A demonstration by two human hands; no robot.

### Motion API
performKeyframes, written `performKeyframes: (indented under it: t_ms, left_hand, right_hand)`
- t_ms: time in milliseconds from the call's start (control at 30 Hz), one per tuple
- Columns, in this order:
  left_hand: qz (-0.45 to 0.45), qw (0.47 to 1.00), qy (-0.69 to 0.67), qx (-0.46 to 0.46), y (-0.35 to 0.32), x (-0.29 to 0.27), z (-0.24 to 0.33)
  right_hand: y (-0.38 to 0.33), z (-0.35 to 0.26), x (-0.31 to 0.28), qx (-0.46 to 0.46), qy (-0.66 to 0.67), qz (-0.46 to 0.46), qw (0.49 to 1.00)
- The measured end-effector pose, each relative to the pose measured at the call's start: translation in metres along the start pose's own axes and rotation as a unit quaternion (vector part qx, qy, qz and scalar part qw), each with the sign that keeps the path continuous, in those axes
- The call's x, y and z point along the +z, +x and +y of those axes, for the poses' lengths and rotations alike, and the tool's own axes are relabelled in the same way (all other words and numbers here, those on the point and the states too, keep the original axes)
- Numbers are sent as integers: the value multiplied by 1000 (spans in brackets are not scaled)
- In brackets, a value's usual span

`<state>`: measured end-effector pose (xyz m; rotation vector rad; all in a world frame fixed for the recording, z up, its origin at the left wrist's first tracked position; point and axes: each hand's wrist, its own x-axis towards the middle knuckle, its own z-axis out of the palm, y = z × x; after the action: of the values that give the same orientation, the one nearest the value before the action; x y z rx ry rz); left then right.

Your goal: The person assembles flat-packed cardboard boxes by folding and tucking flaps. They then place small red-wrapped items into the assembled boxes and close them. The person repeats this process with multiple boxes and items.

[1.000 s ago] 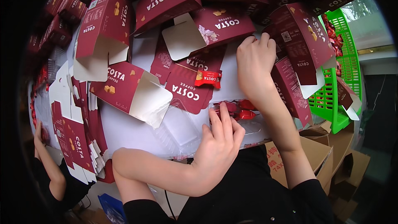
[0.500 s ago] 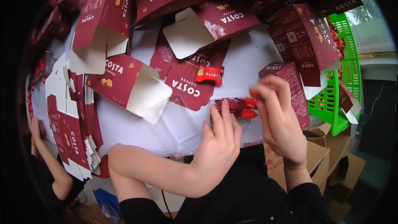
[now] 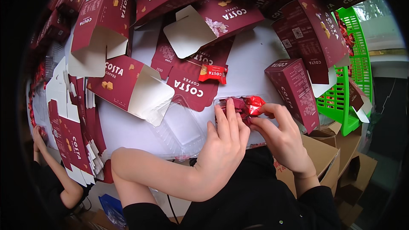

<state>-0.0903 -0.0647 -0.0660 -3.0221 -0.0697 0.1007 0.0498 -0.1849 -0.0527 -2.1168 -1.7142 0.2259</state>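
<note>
My left hand reaches across with its fingers stretched out, resting on dark red wrapped packets in a clear plastic tray. At the tray's right end, thumb and fingers of my right hand are closed around a shiny red wrapped packet. The packet touches the others in the tray, and my fingers partly cover it. Left of my left hand lies a clear plastic shell. Another red packet sits on flat maroon cardboard beyond the tray.
Open maroon cartons crowd the far and left sides of the white table. A closed-looking carton stands right of the tray, before a green basket of red packets. Brown boxes lie below right. Another person's arm shows at left.
My right hand has come down to the tray's right end and closed on a red packet there. The left hand stays nearly in place. The view has shifted slightly.
</note>
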Motion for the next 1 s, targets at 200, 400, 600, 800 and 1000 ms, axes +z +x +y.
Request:
performKeyframes:
  t_ms: [200, 400, 600, 800, 1000]
  left_hand:
    - [-9, 1000, 1, 4, 0, -1, -1]
    - [-13, 1000, -12, -3, -3, 1, 0]
    - [-18, 1000, 2, 16, -3, -2, -1]
    - [3, 999, -32, 34, -8, -7, -18]
    - [38, 998, -54, 14, 3, -15, -37]
  right_hand:
    - [19, 3, -4, 20, -6, 90, 996]
    - [82, 12, 21, -21, -22, 115, 993]
    - [118, 25, 45, -30, 8, -60, 998]
    - [90, 13, 25, -9, 109, 73, 991]
    - [23, 13, 4, 21, 152, 138, 978]
